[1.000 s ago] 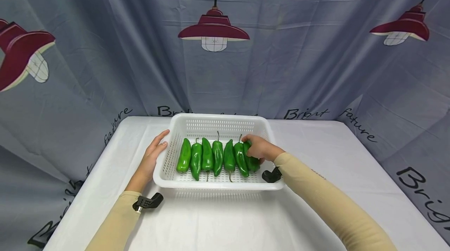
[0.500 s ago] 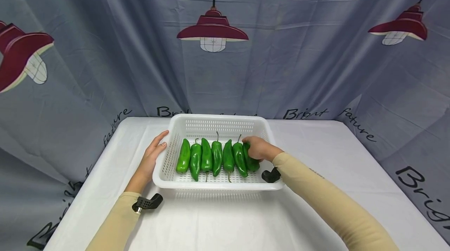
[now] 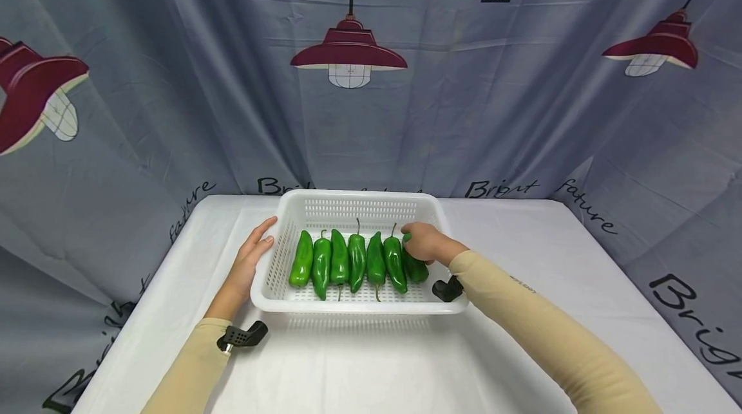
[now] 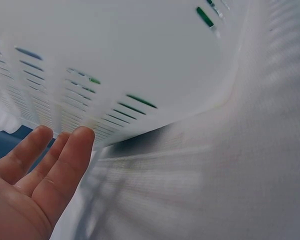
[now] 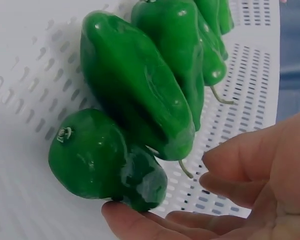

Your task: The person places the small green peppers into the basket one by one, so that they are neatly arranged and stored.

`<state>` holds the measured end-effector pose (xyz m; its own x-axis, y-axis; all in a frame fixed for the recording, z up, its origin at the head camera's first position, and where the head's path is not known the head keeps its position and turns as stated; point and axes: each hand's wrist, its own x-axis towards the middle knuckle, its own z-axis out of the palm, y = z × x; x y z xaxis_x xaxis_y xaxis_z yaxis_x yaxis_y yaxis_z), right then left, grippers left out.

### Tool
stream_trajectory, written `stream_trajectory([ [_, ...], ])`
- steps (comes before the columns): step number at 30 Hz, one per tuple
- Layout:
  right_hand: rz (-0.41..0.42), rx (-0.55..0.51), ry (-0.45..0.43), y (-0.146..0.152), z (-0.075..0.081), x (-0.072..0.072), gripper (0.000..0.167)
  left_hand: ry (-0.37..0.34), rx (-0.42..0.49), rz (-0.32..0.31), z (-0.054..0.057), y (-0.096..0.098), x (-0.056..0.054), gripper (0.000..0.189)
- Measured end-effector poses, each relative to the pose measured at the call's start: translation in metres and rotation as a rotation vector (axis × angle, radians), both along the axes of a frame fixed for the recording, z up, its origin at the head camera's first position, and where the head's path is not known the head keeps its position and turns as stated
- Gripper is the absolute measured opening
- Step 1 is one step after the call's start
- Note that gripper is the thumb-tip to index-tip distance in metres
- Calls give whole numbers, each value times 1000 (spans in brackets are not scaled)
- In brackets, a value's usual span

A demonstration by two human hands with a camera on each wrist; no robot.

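Note:
A white perforated plastic basket [image 3: 359, 306] holds several green peppers [image 3: 357, 263] laid side by side in a row. My left hand [image 3: 242, 266] is at the basket's left side. In the left wrist view the fingers of that hand [image 4: 50, 180] are extended against the slotted outer wall [image 4: 140, 45]. My right hand [image 3: 428, 243] reaches inside at the right end, over the rightmost green pepper [image 3: 416, 271]. From the right wrist, one fingertip lies at the end of that pepper [image 5: 87, 155], while the thumb and other fingers [image 5: 240, 155] are spread apart from it.
The basket stands at the back middle of a table with a white cloth [image 3: 371, 362]. A grey-blue curtain [image 3: 371, 137] printed with lamps hangs behind and at both sides. Black wrist devices [image 3: 243, 335] are worn on both forearms.
The right hand has shifted only slightly over the rightmost pepper. The basket, the row of peppers and the left hand keep their places.

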<state>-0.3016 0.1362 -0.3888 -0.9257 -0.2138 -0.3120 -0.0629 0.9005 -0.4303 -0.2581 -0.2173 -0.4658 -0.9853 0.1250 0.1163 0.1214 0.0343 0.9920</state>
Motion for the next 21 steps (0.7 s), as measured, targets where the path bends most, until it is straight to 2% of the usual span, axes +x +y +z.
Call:
stream_trajectory([
  [17, -28, -114, 3, 13, 14, 5, 57, -2, 1, -5, 1, -1, 0, 54],
  [21, -27, -194, -20, 19, 21, 6, 57, -9, -4, -3, 0, -1, 1, 54],
])
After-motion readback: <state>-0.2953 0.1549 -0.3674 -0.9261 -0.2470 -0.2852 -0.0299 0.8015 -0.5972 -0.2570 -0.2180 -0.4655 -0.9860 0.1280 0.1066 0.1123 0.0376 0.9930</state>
